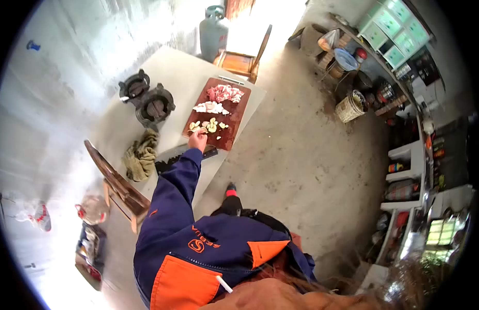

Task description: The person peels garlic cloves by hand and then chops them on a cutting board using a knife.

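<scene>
My left hand (197,140) reaches over the near edge of a reddish-brown cutting board (226,138). Its fingers are pinched together on what looks like a pale yellow slice, beside other pale yellow slices (212,125) lying on the board. Farther up the board are a row of whitish fatty pieces (210,107) and a heap of cut pink meat (225,93). Under my left wrist lies a knife with a dark handle (210,153); the sleeve covers part of it. My right hand is out of sight.
On the table (180,67) stand a black two-ring gas burner (155,105) and a crumpled greenish cloth (141,156). A wooden chair (118,183) is at the left, another chair (238,63) behind the table beside a gas cylinder (213,34). A bucket (351,107) stands at the right.
</scene>
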The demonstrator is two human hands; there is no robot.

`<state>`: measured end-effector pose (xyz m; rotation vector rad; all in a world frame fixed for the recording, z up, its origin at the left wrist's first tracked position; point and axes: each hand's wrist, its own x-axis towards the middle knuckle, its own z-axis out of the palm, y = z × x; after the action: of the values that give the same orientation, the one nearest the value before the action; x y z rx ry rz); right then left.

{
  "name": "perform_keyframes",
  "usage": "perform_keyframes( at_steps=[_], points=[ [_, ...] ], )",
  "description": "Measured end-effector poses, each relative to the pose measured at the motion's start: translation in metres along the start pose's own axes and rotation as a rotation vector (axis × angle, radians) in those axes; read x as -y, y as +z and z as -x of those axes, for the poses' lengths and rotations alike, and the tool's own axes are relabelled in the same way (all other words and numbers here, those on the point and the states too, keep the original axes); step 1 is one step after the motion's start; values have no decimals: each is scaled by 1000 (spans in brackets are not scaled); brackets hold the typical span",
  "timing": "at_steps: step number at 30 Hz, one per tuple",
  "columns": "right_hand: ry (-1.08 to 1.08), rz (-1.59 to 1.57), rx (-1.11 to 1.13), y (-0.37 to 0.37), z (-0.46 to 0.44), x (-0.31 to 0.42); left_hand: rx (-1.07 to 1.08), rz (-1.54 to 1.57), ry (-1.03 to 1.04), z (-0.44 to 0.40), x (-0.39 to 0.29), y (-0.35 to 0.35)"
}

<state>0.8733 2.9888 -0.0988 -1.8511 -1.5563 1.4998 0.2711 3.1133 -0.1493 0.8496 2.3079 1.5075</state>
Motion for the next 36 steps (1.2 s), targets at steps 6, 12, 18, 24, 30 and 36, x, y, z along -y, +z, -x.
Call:
perform_keyframes(
  at_steps=[6, 12, 18, 24, 30, 36],
  points=[
    [172, 379, 95, -48, -61, 48, 169, -280, 34, -33, -57, 9],
    [231, 22, 93, -37, -154, 137, 128, -451, -6, -45, -38, 23],
    [253, -65, 307, -26, -219, 179, -30, -186, -38, -49, -20, 20],
    [185, 35, 445, -17, -280, 231, -76, 723, -466, -48, -14, 14],
    [-47, 110, 640, 20, -368, 285, -185, 1059, -572, -27, -53, 14],
    [-280, 182, 923, 101, -408, 365, -287, 1179, -546, -13, -93, 24]
  ],
)
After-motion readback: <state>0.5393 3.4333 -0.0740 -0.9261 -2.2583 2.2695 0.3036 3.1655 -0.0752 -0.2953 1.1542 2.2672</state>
